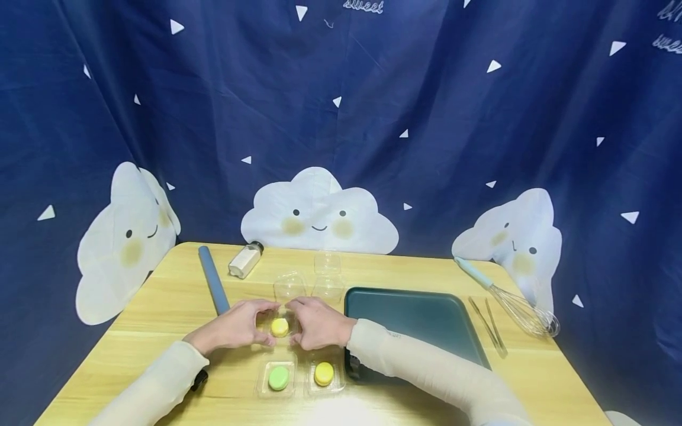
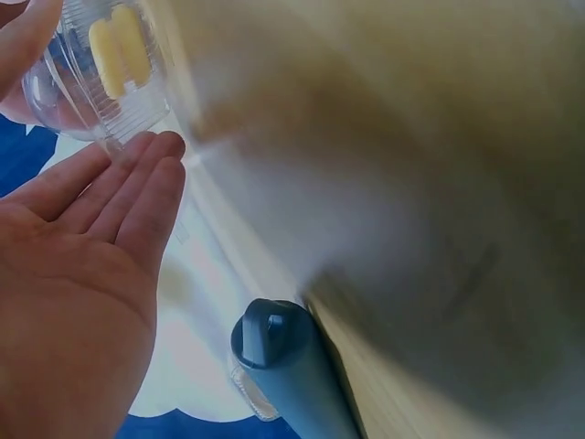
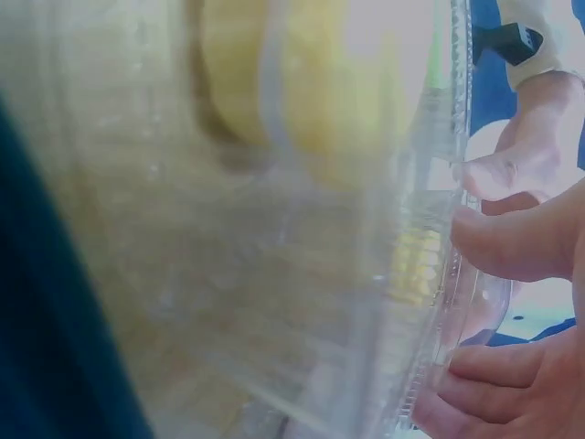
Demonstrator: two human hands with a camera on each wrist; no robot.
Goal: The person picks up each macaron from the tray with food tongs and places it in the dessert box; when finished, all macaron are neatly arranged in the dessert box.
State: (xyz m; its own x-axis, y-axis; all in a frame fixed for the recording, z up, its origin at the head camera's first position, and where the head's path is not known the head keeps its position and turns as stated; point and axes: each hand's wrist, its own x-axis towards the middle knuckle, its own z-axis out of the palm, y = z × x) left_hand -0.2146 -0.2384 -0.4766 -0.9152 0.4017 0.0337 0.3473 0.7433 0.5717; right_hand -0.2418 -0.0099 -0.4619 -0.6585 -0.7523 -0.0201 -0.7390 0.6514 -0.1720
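My left hand and right hand hold a small clear plastic box between them, with a yellow macaron inside. In the left wrist view the box shows ribbed walls around the macaron, and the left fingertips touch its edge. The right thumb and fingers grip the box rim in the right wrist view. Nearer the body, a green macaron and another yellow macaron sit in clear boxes on the table. Whether the held box's lid is fully closed, I cannot tell.
Clear plastic pieces stand beyond the hands. A dark green tray lies right, partly under the right forearm. Left are a blue-grey rod and a jar. Tongs and a whisk lie far right.
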